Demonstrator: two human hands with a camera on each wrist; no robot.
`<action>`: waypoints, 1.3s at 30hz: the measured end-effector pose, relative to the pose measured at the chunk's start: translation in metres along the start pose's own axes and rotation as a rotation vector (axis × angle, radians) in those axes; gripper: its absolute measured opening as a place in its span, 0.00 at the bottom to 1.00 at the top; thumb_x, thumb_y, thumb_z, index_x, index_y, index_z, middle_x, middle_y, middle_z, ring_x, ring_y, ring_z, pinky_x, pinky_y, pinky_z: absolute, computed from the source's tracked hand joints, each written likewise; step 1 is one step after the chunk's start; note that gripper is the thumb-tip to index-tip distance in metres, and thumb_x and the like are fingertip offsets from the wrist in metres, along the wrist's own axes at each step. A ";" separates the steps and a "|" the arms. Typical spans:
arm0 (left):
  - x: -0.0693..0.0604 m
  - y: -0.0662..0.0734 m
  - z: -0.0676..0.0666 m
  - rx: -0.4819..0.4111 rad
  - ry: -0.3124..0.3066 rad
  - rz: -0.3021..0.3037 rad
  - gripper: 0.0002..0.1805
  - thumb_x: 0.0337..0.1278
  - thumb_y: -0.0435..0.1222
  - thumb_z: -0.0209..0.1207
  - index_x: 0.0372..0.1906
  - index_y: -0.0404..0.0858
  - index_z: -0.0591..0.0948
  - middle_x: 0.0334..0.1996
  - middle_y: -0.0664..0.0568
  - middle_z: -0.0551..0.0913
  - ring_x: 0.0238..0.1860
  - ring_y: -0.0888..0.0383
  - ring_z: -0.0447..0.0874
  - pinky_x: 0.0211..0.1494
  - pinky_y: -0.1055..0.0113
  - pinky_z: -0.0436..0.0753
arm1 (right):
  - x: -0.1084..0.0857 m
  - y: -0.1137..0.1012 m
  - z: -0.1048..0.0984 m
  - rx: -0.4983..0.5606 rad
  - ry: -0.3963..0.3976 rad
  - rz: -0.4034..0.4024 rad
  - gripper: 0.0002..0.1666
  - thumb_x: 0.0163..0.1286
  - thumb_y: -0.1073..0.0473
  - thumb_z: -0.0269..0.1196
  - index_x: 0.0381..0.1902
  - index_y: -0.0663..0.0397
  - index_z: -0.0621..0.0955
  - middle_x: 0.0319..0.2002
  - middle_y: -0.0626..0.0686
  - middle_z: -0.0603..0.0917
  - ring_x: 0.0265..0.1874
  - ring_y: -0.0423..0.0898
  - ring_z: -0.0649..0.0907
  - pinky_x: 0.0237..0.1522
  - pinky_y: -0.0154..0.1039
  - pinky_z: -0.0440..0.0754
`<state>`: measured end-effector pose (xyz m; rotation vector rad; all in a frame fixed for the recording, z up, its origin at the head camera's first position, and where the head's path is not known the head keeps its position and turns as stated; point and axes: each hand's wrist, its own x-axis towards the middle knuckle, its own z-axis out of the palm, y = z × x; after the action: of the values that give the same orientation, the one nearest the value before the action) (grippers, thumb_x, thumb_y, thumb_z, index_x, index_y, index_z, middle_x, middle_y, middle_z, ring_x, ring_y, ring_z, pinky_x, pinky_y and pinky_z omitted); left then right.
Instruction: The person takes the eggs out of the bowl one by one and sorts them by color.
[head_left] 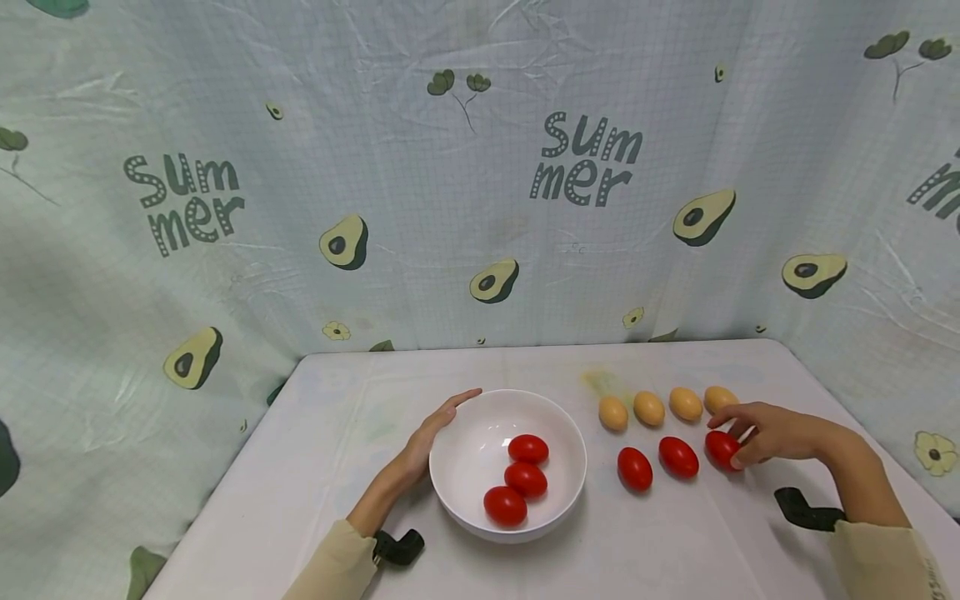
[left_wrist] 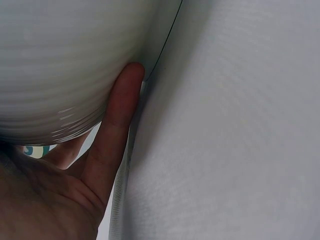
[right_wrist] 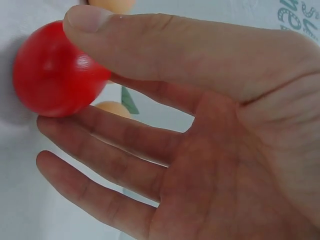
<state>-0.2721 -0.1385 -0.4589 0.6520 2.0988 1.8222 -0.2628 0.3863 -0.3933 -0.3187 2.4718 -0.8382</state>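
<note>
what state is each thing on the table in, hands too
white bowl: upright, partly filled
three red eggs: lying inside bowl
two red eggs: lying outside bowl, untouched
rightmost red egg: pinched
four yellow eggs: lying in a row
left hand: against bowl
right hand: pinching rightmost red egg

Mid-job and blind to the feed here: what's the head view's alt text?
Right hand pinches the rightmost red egg-shaped piece in a row of three on a white table, four yellow pieces behind. Left hand rests against a white bowl containing three more red pieces.
</note>
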 end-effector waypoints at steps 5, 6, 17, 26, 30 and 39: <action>0.000 0.000 0.000 0.001 0.001 0.002 0.31 0.83 0.50 0.27 0.82 0.47 0.58 0.82 0.47 0.58 0.77 0.40 0.64 0.66 0.75 0.77 | -0.002 0.001 -0.002 -0.018 0.018 -0.011 0.36 0.62 0.63 0.71 0.66 0.68 0.72 0.54 0.65 0.81 0.51 0.53 0.81 0.49 0.55 0.88; 0.000 0.000 0.000 0.001 0.002 0.002 0.31 0.83 0.50 0.27 0.82 0.47 0.58 0.82 0.47 0.58 0.77 0.40 0.64 0.66 0.75 0.77 | -0.003 0.002 -0.002 -0.016 0.024 -0.014 0.36 0.61 0.63 0.71 0.66 0.68 0.72 0.54 0.65 0.82 0.51 0.53 0.81 0.49 0.56 0.88; 0.000 0.003 0.002 -0.003 0.003 -0.002 0.31 0.83 0.50 0.27 0.82 0.47 0.58 0.82 0.47 0.58 0.78 0.40 0.63 0.65 0.76 0.78 | -0.009 -0.012 -0.004 -0.112 0.153 -0.066 0.33 0.66 0.60 0.69 0.65 0.67 0.73 0.57 0.69 0.81 0.53 0.60 0.83 0.49 0.57 0.88; 0.000 0.001 0.002 -0.003 -0.006 0.001 0.31 0.83 0.50 0.27 0.82 0.47 0.58 0.82 0.47 0.58 0.78 0.40 0.64 0.66 0.75 0.78 | -0.008 -0.038 0.005 -0.105 0.259 -0.247 0.25 0.71 0.56 0.67 0.62 0.59 0.77 0.55 0.60 0.84 0.50 0.51 0.85 0.42 0.34 0.87; 0.000 0.001 0.001 -0.001 0.001 -0.002 0.31 0.83 0.50 0.27 0.82 0.48 0.58 0.82 0.47 0.58 0.78 0.40 0.64 0.66 0.75 0.78 | -0.004 -0.052 0.011 -0.089 0.316 -0.313 0.23 0.72 0.56 0.66 0.61 0.55 0.78 0.55 0.59 0.85 0.49 0.49 0.86 0.42 0.30 0.86; 0.000 -0.001 0.000 0.009 -0.002 -0.002 0.31 0.84 0.49 0.27 0.82 0.47 0.58 0.82 0.47 0.58 0.77 0.43 0.65 0.67 0.75 0.77 | 0.007 -0.080 0.031 -0.112 0.431 -0.386 0.17 0.72 0.58 0.67 0.57 0.51 0.81 0.52 0.56 0.87 0.45 0.45 0.86 0.44 0.30 0.86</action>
<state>-0.2726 -0.1390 -0.4603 0.6528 2.1069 1.8111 -0.2476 0.3059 -0.3671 -0.7418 2.9156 -1.0094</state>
